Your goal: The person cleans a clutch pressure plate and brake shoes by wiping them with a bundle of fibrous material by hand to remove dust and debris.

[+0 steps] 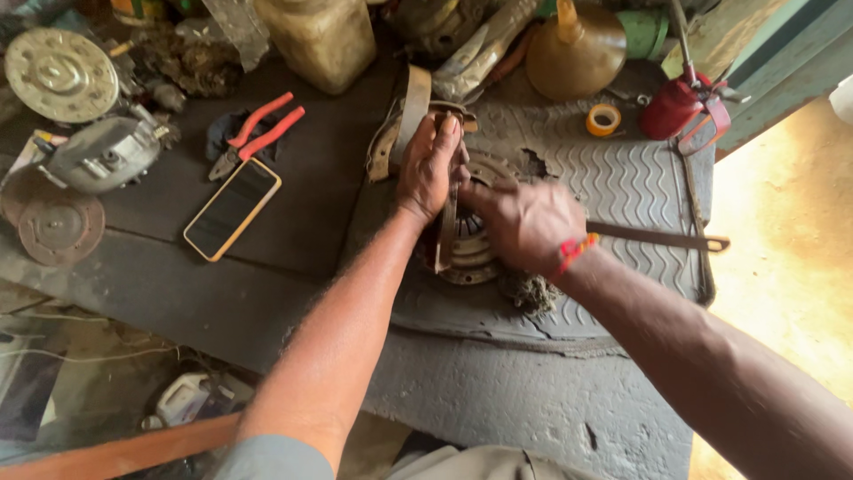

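Observation:
A round, rusty metal disc part (pixel 471 244) lies on a grey ribbed rubber mat (pixel 622 178) on the workbench. My left hand (pixel 433 164) presses down on its upper edge, over a curved metal strap (pixel 410 111) that rises from the part. My right hand (pixel 526 222) is closed around a long flat metal tool (pixel 662 237) whose handle sticks out to the right; its working end is hidden under my fingers at the disc. A red thread band circles my right wrist.
A phone (pixel 233 207) and red-handled pliers (pixel 258 132) lie left of the mat. Metal housings and discs (pixel 102 153) crowd the far left. A tape roll (pixel 603 119), a red oil can (pixel 680 102), a brass funnel (pixel 573 49) and a plastic jar (pixel 320 40) stand behind.

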